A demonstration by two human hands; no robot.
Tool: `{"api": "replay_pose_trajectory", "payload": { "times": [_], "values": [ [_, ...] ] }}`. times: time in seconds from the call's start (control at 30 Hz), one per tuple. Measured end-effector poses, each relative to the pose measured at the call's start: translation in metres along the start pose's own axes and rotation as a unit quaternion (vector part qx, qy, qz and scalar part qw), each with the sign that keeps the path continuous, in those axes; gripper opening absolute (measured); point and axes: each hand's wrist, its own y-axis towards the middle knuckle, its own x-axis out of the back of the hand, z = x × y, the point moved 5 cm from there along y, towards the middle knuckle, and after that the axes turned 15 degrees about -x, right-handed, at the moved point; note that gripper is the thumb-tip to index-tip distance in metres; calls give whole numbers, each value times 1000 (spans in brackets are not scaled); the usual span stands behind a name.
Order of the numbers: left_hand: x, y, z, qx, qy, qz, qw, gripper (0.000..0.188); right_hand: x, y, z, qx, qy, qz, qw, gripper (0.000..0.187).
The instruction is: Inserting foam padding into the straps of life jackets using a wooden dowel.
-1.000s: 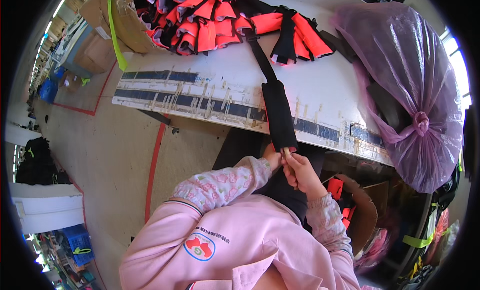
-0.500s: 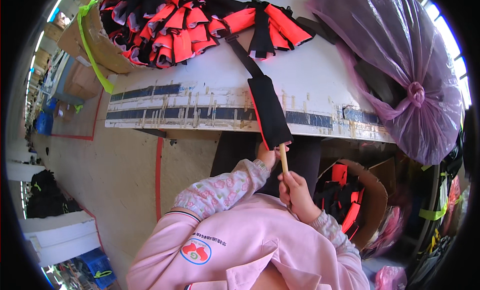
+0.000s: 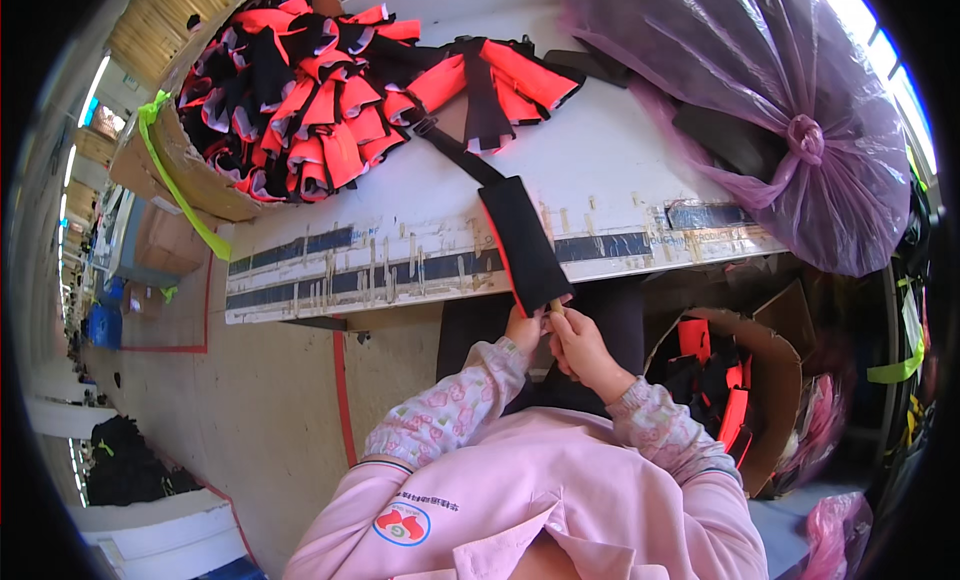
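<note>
A black padded fabric sleeve (image 3: 525, 242) with an orange edge hangs over the table's front edge toward me. Its near end is pinched in my left hand (image 3: 524, 330), whose fingers are partly behind the fabric. My right hand (image 3: 585, 348) is closed round a light wooden stick (image 3: 556, 306), close beside the left. Only a short piece of the stick shows at the sleeve's open end; the rest is hidden by my fingers and the fabric. From the sleeve's far end a black strap (image 3: 458, 155) with a buckle runs back to several orange and black pieces (image 3: 500, 85).
A cardboard box (image 3: 165, 165) heaped with orange and black fabric pieces stands at the left of the white table (image 3: 400, 215). A tied purple plastic bag (image 3: 830, 180) covers the right end. Below, another box (image 3: 775, 380) holds similar pieces.
My right hand has moved up to the sleeve's end beside my left, and much less of the stick shows. The view has shifted a little.
</note>
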Motion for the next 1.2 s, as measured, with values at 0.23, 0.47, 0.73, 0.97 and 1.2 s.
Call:
{"api": "replay_pose_trajectory", "payload": {
  "times": [0.23, 0.47, 0.73, 0.97, 1.2],
  "values": [
    [44, 36, -76, -90, 27, -17, 995, 22, 115, -49, 14, 270, -379, -130, 876, 20],
    [32, 45, -76, 36, -5, 67, 997, 28, 228, -45, 94, 347, -478, -443, 674, 18],
    [12, 12, -37, 77, 26, 88, 993, 31, 317, 23, 215, 382, -408, -576, 596, 39],
    [8, 5, -42, 102, 47, 93, 989, 32, 347, 39, 233, 125, -496, -634, 579, 63],
    [-1, 6, -49, 135, 2, 70, 988, 28, 269, -16, 242, 333, -513, -544, 574, 24]
  ]
}}
